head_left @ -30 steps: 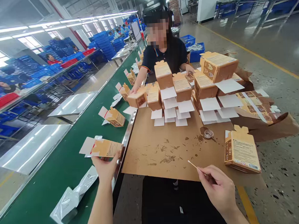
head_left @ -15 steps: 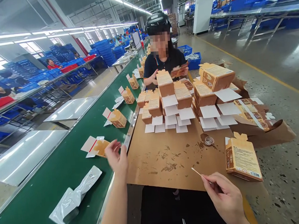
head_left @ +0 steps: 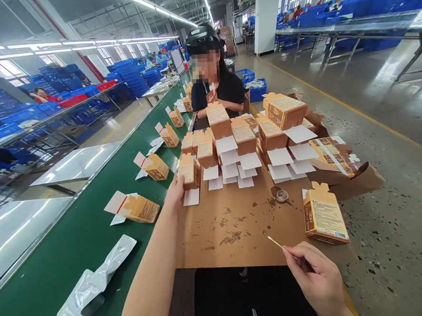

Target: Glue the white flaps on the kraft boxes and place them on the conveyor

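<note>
My left hand (head_left: pixel 175 192) reaches forward to the near left end of the stacked boxes. Its fingers close on the side of a small brown carton (head_left: pixel 189 172), whose white flap hangs toward me. Low on the right, my right hand (head_left: pixel 316 270) pinches a cotton swab (head_left: pixel 275 242) between thumb and fingers, its white tip pointing left and up. Beyond that tip, a small clear round dish (head_left: pixel 281 196) rests on the cardboard-covered table (head_left: pixel 208 229), with wet spots around it. A single carton (head_left: pixel 326 214) with a cut-out top flap stands to the right.
Stacked cartons (head_left: pixel 244 136) with white flaps fill the table's far side. On the left, a green conveyor belt (head_left: pixel 90 232) carries open cartons and silver pouches (head_left: pixel 97 279). A co-worker (head_left: pixel 217 88) sits across from me, holding a brown carton piece.
My left hand has moved from over the belt, forward and right, and taken hold of a carton by the stack. My right hand keeps the swab. The view has shifted slightly right.
</note>
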The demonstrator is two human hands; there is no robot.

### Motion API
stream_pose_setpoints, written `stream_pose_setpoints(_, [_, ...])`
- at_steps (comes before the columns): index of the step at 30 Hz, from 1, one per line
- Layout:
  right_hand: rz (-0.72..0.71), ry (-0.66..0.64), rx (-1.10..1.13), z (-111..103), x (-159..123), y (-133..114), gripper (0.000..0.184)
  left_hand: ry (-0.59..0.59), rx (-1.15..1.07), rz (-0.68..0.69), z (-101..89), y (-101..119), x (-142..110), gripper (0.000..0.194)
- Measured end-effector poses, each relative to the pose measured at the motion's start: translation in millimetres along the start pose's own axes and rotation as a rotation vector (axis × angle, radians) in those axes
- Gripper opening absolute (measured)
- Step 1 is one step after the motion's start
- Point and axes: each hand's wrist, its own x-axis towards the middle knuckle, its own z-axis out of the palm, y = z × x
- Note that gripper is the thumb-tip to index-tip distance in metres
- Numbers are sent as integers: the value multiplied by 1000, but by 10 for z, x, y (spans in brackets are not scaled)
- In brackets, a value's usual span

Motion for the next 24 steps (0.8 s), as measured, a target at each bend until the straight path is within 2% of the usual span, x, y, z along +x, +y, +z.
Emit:
stream_pose_setpoints(2, [9,-16,10,-31,-22,24,25,33,-23,-52,-304,-132,-393,62])
stream_pose_setpoints(4, [11,-36,18,-7,-45,45,23,-1,-131,-93,-463,-297,-836,74])
stream_pose_setpoints(6, [-5,-77,22,100,-70,58,22,-70,-292,-115,-440,-464,-1234,84])
stream_pose_setpoints(9, [-76,-214,-17,400,-114,76,25,-123,-367,-113,-218,-633,-1599,86])
stream_pose_setpoints(12, [-167,-371,-88,759,-162,110,32,-134,-299,-102,-72,-672,-1674,85])
stream_pose_setpoints(16, [-212,-468,-133,1103,-225,157,34,-175,-239,-93,-119,-650,-1618,85])
stream_pose_setpoints(20, [-204,-525,-184,1232,-242,195,38,-200,-184,-67,-148,-646,-1629,87])
stream_pose_setpoints(24, [-157,-504,-229,1218,-175,198,39,-195,-170,-51,-99,-622,-1679,87])
